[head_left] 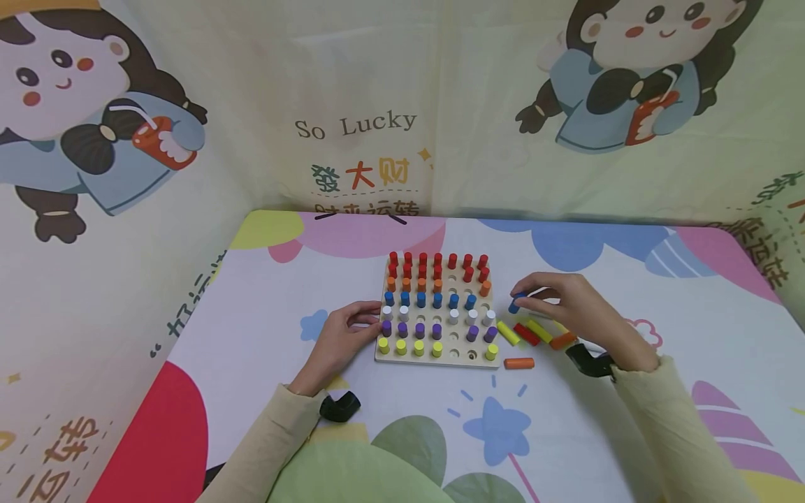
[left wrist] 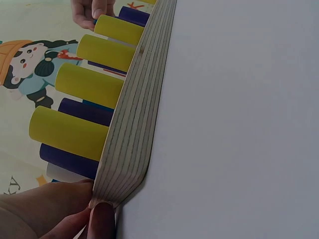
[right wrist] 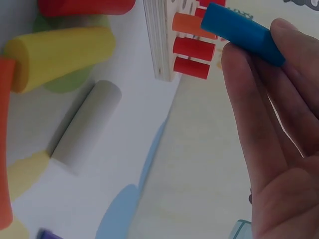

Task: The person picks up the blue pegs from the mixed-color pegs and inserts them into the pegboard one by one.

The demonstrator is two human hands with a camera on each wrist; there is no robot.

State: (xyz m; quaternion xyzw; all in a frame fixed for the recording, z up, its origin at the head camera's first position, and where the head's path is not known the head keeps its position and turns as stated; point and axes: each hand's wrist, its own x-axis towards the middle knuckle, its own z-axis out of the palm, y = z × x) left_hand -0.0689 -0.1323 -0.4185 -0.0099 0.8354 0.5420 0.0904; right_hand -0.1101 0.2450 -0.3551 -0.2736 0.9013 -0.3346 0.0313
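Note:
A wooden pegboard point(head_left: 434, 362) holds rows of upright pegs in red, orange, blue, white, purple and yellow. Bare holes show in several rows, mostly right of its middle. My left hand point(head_left: 335, 346) is at the board's left edge; in the left wrist view its thumb and fingers pinch the corner beside the yellow pegs point(left wrist: 70, 132). To the right of the board, my right hand point(head_left: 572, 304) pinches a blue peg point(right wrist: 244, 34) between thumb and fingertips. The peg is tilted, off the table and apart from the board.
Loose pegs lie right of the board: a yellow peg point(head_left: 508, 333), a red peg point(head_left: 527, 334), another yellow peg point(head_left: 539, 331) and orange pegs point(head_left: 519, 363). A white peg point(right wrist: 88, 124) lies near the right hand. A printed cloth wall point(head_left: 472, 181) stands behind the table.

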